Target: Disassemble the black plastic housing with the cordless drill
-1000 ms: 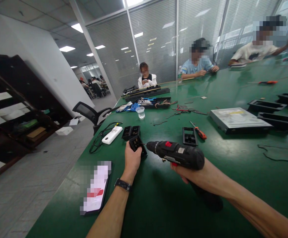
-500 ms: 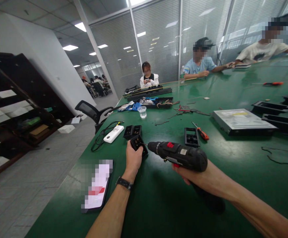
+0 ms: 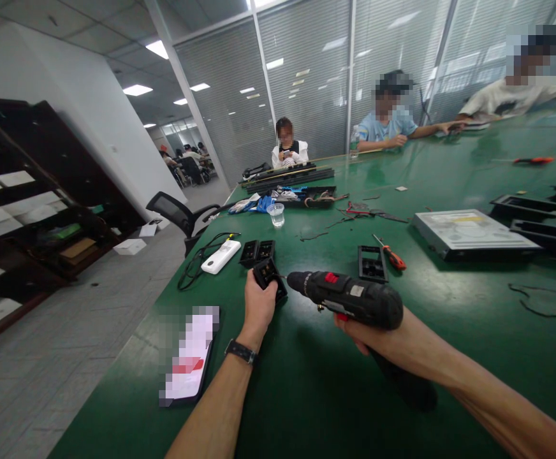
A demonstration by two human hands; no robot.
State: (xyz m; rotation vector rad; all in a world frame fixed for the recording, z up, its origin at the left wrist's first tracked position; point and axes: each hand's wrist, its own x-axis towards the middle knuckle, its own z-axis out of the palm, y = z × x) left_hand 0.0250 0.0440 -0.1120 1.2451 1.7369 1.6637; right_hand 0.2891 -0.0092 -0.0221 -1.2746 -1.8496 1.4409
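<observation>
My left hand (image 3: 260, 301) grips a small black plastic box (image 3: 267, 271) with compartments and brass-coloured bits inside, tilted above the green table (image 3: 307, 395). In my right hand (image 3: 378, 341) is a black cordless drill (image 3: 349, 296) with red accents, my fingers wrapped round its handle near the red trigger. The drill's chuck points left at the box, and its bit reaches the box's right side; whether it touches a screw there is too small to tell. Just behind the held box sit two similar black boxes (image 3: 257, 251). Beyond the drill lie a black frame (image 3: 372, 263) and an orange-handled screwdriver (image 3: 395, 260).
A phone (image 3: 192, 357) lies left of my left forearm. Farther off are a white power bank (image 3: 221, 256) with a cable, a clear plastic cup (image 3: 276, 215), a silver disc drive (image 3: 474, 233) and black trays (image 3: 529, 207). Several people sit across the table.
The view has shifted very slightly. Both hands, the black box and the drill keep nearly the same position relative to one another.
</observation>
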